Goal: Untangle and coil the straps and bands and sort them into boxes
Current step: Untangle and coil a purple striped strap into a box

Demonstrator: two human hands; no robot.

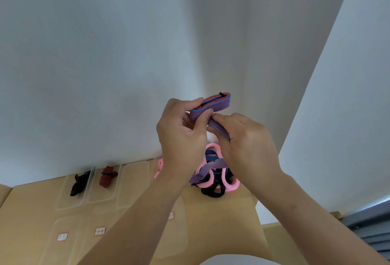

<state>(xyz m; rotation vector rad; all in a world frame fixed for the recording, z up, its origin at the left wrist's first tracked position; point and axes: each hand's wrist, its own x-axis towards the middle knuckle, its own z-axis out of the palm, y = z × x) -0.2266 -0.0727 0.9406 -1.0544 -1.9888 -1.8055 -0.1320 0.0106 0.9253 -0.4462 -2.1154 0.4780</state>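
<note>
Pale walls meet in a corner behind a tan wooden surface (31, 205) that runs across the bottom of the view. Both hands are raised well above it, in front of the wall.

The left hand (181, 135) holds a flat coil of blue-and-red striped strap (213, 104) — thumb pressed on the near face, fingers curled over the top, so its grip is closed around the coil. The right hand (247, 140) sits just beside it, the 2 touching at the fingertips. Its grip is a narrow pinch on the loose run of the same strap, where it leaves the coil and slants down to the right. A small dark fitting shows at the far top end of the coil, too small to identify.

Below the hands, on the surface near the wall, lies a tangle (219, 178) of pink band, black straps and more blue striped webbing, all looped through one another. A purplish end hangs at its left edge.

To the left, 3 clear boxes stand in a row along the wall. The leftmost box (69, 207) contains a black strap (78, 183), and the middle box (101, 200) holds a red-and-black striped strap (107, 178). The third box (133, 188) stands just beside them, between the middle box and the left forearm.

Nearer the person lie flat clear plastic pieces (lids or shallow trays, I cannot tell which) carrying pink-bordered labels (99, 231) — the writing is unreadable.
</note>
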